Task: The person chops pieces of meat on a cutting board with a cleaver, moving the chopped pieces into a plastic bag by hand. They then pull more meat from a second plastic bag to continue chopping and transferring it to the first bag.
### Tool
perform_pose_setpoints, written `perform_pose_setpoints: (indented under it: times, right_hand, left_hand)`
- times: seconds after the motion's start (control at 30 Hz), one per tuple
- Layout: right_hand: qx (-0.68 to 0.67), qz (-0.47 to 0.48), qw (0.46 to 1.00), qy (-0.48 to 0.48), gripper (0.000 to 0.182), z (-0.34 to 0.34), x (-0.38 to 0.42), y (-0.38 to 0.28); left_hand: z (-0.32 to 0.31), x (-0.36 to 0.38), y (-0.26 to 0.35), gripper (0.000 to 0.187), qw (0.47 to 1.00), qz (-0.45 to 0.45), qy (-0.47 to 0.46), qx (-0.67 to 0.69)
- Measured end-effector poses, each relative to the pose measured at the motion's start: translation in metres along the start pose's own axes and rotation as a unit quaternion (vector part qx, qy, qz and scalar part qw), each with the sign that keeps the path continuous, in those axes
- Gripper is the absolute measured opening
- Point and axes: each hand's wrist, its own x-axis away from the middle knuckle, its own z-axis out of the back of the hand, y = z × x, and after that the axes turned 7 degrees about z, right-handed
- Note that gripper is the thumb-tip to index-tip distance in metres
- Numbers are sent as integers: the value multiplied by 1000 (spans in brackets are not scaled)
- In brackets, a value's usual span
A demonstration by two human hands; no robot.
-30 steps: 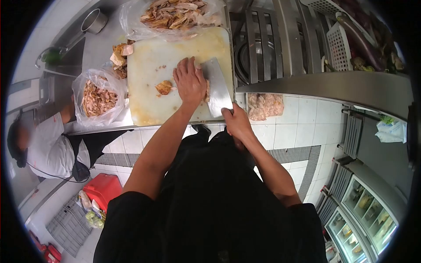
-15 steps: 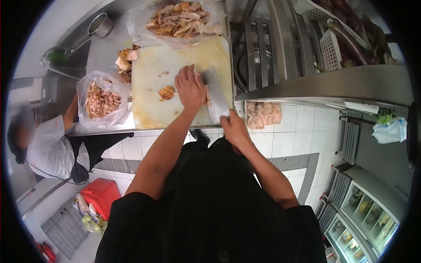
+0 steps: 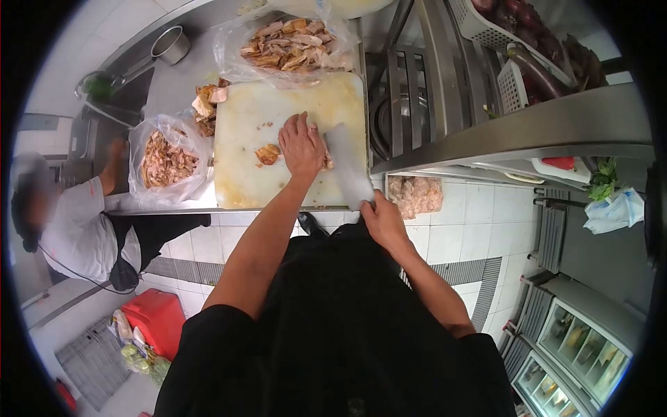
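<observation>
On the white cutting board (image 3: 243, 167), my left hand (image 3: 303, 149) presses down over a piece of cooked meat (image 3: 328, 161), which shows only at the hand's right edge. The cleaver (image 3: 349, 163) is in my right hand (image 3: 383, 221), its broad blade blurred and just right of that meat. My fingers wrap round the handle near the board's front right corner. A browned meat chunk (image 3: 267, 154) lies left of my left hand, with small scraps (image 3: 265, 125) behind it.
Clear bags of sliced meat (image 3: 292, 45) and chopped meat (image 3: 167, 163) stand behind and left of the board. Meat chunks (image 3: 206, 108) sit at its left edge. A metal pot (image 3: 171, 45) is farther back. A co-worker (image 3: 76, 222) stands at left; a steel rack (image 3: 500, 132) at right.
The cleaver blade has shifted a little to the right, away from my left hand, and is now blurred. My left hand stays on the meat. The whole view has shifted slightly.
</observation>
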Motion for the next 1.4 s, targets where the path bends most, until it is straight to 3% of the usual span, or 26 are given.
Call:
perform_pose_setpoints:
  times: [0.07,0.13,0.2,0.23,0.3,0.33,0.4,0.47,0.53,0.6,0.63,0.67,0.73,0.77,0.9,0.97,1.0,1.1,1.17,1.2,1.27,1.3,1.4]
  right_hand:
    - [-94,-35,991,92,34,6,10,4]
    - [-115,-24,986,122,35,18,11,10]
    - [-90,-51,991,87,34,23,10,23]
    - [-98,-64,991,62,33,34,13,7]
    - [-71,-34,995,59,33,37,11,2]
    - [-47,-3,997,56,32,37,9,-2]
    - [-17,21,999,40,32,39,2,-14]
    - [12,49,998,24,32,37,-6,-16]
    - [134,60,989,15,32,34,-17,-18]
    - [124,35,992,-2,33,36,-20,-18]
    - [118,43,992,4,32,36,-21,-18]
    - [111,53,992,10,31,36,-22,-18]
    - [121,56,991,9,31,34,-26,-18]
    - [128,52,990,14,30,33,-28,-17]
    - [115,73,990,32,29,28,-33,-7]
    - [109,74,990,42,30,26,-32,-6]
    - [109,72,990,44,30,25,-31,-7]
    - [82,86,991,62,30,26,-22,-11]
    - [51,65,996,24,30,32,-10,-17]
    - [51,69,996,22,30,40,-4,-20]
    - [37,102,989,-97,31,59,7,-18]
    - [56,122,984,-121,30,63,9,-15]
    - [69,138,980,-128,31,57,-6,-12]
  left_hand:
    - [2,0,-2,40,999,9,-4,30]
    - [13,-6,-7,39,998,12,-7,61]
    - [37,-7,-16,39,972,-113,-139,154]
    - [46,-4,-17,39,972,-113,-137,156]
    - [64,8,-18,41,953,-183,-240,20]
    - [70,11,-16,41,955,-179,-236,21]
    - [79,16,-9,43,947,31,-316,58]
    - [85,35,-2,44,956,60,-275,82]
    - [93,34,-9,45,964,87,-231,101]
    - [106,27,-31,48,997,-49,-34,-55]
    - [111,19,-44,50,995,-50,-7,-80]
    - [114,11,-58,50,996,-46,-3,-81]
    - [120,0,-76,49,988,-27,-146,-45]
    - [119,1,-80,49,987,-16,-156,-39]
    - [112,12,-72,48,988,-23,-151,-16]
    - [108,22,-63,48,984,73,-115,115]
    - [108,27,-56,48,984,71,-118,116]
    - [110,46,-37,45,978,47,-107,174]
    - [117,61,-33,39,979,-65,-157,111]
    - [120,69,-35,39,980,-63,-153,108]
    - [121,84,-39,36,967,94,-135,195]
    - [128,84,-41,35,971,145,-113,151]
    - [119,87,-58,36,982,82,-77,151]
